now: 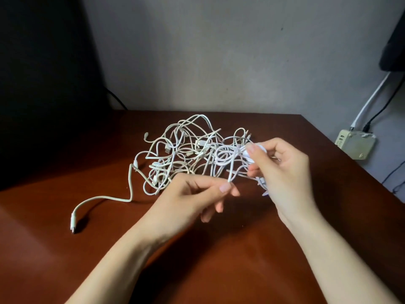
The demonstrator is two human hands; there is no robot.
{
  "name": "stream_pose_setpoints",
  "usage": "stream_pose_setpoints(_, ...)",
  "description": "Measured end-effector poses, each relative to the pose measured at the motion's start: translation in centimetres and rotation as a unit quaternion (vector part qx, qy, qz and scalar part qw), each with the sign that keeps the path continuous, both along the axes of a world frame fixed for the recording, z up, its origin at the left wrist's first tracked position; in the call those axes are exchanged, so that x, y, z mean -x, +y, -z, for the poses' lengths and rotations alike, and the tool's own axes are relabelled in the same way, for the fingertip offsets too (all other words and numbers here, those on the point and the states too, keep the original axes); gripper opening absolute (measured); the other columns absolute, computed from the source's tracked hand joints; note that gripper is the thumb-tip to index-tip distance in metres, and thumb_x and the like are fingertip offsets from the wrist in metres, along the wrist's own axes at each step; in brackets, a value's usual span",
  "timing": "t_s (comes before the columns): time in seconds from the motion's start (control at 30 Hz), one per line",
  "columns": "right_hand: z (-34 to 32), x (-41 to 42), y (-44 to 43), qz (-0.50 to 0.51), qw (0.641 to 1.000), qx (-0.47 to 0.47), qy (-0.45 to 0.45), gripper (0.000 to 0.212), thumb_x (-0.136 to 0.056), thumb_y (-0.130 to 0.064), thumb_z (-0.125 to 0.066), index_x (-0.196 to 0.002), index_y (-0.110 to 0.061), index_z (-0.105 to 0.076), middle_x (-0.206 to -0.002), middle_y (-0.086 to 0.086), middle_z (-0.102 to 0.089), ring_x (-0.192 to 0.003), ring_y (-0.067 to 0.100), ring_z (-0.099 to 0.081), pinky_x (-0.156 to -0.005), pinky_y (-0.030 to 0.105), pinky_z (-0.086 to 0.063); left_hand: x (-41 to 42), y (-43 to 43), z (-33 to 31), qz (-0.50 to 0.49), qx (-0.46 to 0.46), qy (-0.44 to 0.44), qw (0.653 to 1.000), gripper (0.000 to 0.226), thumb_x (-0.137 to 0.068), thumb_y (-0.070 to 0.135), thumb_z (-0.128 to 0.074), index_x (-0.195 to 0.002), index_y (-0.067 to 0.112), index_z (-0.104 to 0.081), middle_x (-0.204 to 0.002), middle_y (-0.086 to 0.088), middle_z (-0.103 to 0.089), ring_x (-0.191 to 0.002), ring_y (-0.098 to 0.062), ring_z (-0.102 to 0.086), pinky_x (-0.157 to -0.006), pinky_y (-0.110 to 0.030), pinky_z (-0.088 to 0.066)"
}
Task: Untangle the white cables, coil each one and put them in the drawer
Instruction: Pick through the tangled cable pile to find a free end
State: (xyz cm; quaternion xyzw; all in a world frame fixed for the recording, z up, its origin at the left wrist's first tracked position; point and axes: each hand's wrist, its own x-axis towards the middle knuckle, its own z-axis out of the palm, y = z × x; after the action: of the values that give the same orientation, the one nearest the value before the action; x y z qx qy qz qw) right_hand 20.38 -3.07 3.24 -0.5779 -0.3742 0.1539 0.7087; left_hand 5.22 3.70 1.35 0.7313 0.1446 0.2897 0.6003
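Note:
A tangle of several white cables [182, 150] lies in the middle of the brown wooden table [230, 249]. One loose cable end with a plug [73, 223] trails out toward the front left. My right hand [282, 172] holds a small coil of white cable [225, 155] above the tangle, thumb and fingers pinching its loops. My left hand [197, 194] pinches the free strand of that same cable just below the coil. No drawer is in view.
A beige power strip [356, 145] with a white and a black lead plugged in lies on the floor beyond the table's right edge. A dark object [43, 84] stands at the back left against the grey wall.

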Motion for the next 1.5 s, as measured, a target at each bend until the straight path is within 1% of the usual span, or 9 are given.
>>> stream_pose_setpoints(0.27,-0.8,1.5,-0.8,-0.229,0.943,-0.001,0.242,0.009,-0.071,-0.017,-0.062,-0.071,-0.009,-0.059,-0.062,-0.003,-0.053,-0.044,0.001,-0.045,-0.042,0.008,-0.039,-0.3,0.3,0.6,0.03,0.099,0.043,0.994,0.024,-0.079,0.029,-0.065,-0.085,0.009,-0.077,-0.055,-0.002,-0.052,-0.044,-0.011,-0.041,-0.049,-0.018,-0.035)
stream_pose_setpoints(0.37,-1.2,1.8,-1.2,-0.299,0.916,0.044,0.263,0.006,-0.068,-0.013,-0.06,-0.065,-0.009,-0.061,-0.057,-0.001,-0.053,-0.038,0.001,-0.043,-0.036,0.008,-0.036,-0.1,0.8,0.5,0.021,0.132,0.028,0.991,0.022,-0.077,0.028,-0.077,-0.077,0.006,-0.075,-0.053,-0.002,-0.051,-0.044,-0.009,-0.039,-0.049,-0.016,-0.032)
stream_pose_setpoints(0.5,-1.4,1.1,-1.4,-0.333,0.913,0.116,0.204,0.012,-0.067,-0.016,-0.062,-0.055,-0.016,-0.065,-0.056,-0.003,-0.055,-0.038,0.001,-0.044,-0.035,0.006,-0.034,0.5,1.5,0.1,-0.022,0.188,-0.021,0.982,0.018,-0.077,0.012,-0.067,-0.084,-0.004,-0.074,-0.069,-0.017,-0.055,-0.052,-0.011,-0.044,-0.05,-0.013,-0.043)
stream_pose_setpoints(0.67,-1.1,0.4,-1.3,-0.292,0.934,0.196,0.065,0.011,-0.069,-0.016,-0.07,-0.063,-0.009,-0.064,-0.072,0.017,-0.058,-0.043,0.003,-0.048,-0.041,0.012,-0.038,0.3,1.3,-0.5,-0.139,0.134,-0.079,0.978,0.019,-0.072,0.018,-0.064,-0.083,0.006,-0.073,-0.061,0.0,-0.062,-0.05,-0.006,-0.052,-0.054,-0.014,-0.047)
stream_pose_setpoints(0.77,-0.7,0.6,-0.9,-0.231,0.951,0.207,-0.015,0.015,-0.079,-0.008,-0.072,-0.066,-0.006,-0.065,-0.064,0.011,-0.062,-0.046,0.006,-0.055,-0.045,0.015,-0.043,0.3,0.9,-0.7,-0.199,0.075,-0.106,0.971,0.014,-0.075,0.02,-0.066,-0.081,0.009,-0.072,-0.058,0.002,-0.061,-0.049,-0.006,-0.052,-0.053,-0.016,-0.046)
stream_pose_setpoints(1.03,0.9,0.8,0.2,0.007,0.993,0.072,-0.091,0.015,-0.083,-0.01,-0.07,-0.07,-0.009,-0.063,-0.058,-0.003,-0.066,-0.048,0.011,-0.064,-0.057,0.031,-0.054,-0.6,-0.7,-0.6,-0.141,0.06,-0.109,0.982,0.01,-0.084,-0.006,-0.061,-0.089,0.002,-0.062,-0.066,-0.011,-0.066,-0.053,-0.013,-0.063,-0.056,-0.019,-0.051)
stream_pose_setpoints(1.13,1.0,1.4,0.3,0.007,0.999,0.021,-0.04,0.014,-0.085,-0.009,-0.068,-0.074,-0.003,-0.062,-0.058,-0.002,-0.064,-0.047,0.007,-0.061,-0.054,0.022,-0.051,-0.9,-1.2,-0.4,-0.101,0.119,-0.129,0.979,0.024,-0.076,-0.003,-0.067,-0.082,0.005,-0.045,-0.066,-0.011,-0.067,-0.055,-0.018,-0.065,-0.057,-0.023,-0.053)
stream_pose_setpoints(1.33,1.1,1.8,0.2,-0.055,0.991,-0.003,0.12,0.009,-0.086,-0.012,-0.064,-0.081,-0.004,-0.064,-0.07,0.001,-0.062,-0.053,0.002,-0.055,-0.054,0.014,-0.047,-1.2,-1.0,0.2,-0.112,0.208,-0.121,0.964,0.046,-0.059,-0.006,-0.082,-0.072,0.013,-0.042,-0.068,-0.01,-0.067,-0.058,-0.017,-0.065,-0.058,-0.023,-0.054)
stream_pose_setpoints(1.5,0.3,2.2,0.1,-0.197,0.924,-0.014,0.327,0.013,-0.066,-0.015,-0.065,-0.076,-0.007,-0.062,-0.065,-0.002,-0.059,-0.044,0.001,-0.049,-0.043,0.008,-0.042,-1.3,-0.9,0.2,-0.076,0.269,-0.09,0.956,0.043,-0.056,0.005,-0.073,-0.094,0.001,-0.054,-0.063,0.001,-0.065,-0.056,-0.008,-0.064,-0.053,-0.019,-0.053)
